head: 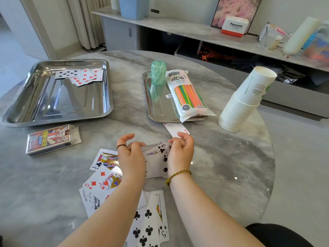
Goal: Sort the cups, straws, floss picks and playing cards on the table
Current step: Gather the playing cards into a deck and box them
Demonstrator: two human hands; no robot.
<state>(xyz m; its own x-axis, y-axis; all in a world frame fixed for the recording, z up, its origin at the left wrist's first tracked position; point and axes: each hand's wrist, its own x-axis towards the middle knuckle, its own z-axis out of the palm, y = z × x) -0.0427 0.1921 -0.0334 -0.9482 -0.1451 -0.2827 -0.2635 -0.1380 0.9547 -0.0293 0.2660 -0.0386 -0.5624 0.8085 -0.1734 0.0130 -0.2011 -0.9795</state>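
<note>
my left hand (131, 155) and right hand (181, 152) both pinch a few cards (157, 164) above the near middle of the table (222, 166).

I take this for a home living room: a round marble surface (124, 125), pleated curtains (89, 22) far left, and a low sideboard (178, 26) carrying a framed flower picture (233, 8) and household clutter.

We are counting two trays (71, 102) (160, 108), one straw pack (188, 97) and one floss jar (158, 73). We are seeing one cup stack (243, 104), one card box (51, 139).
</note>
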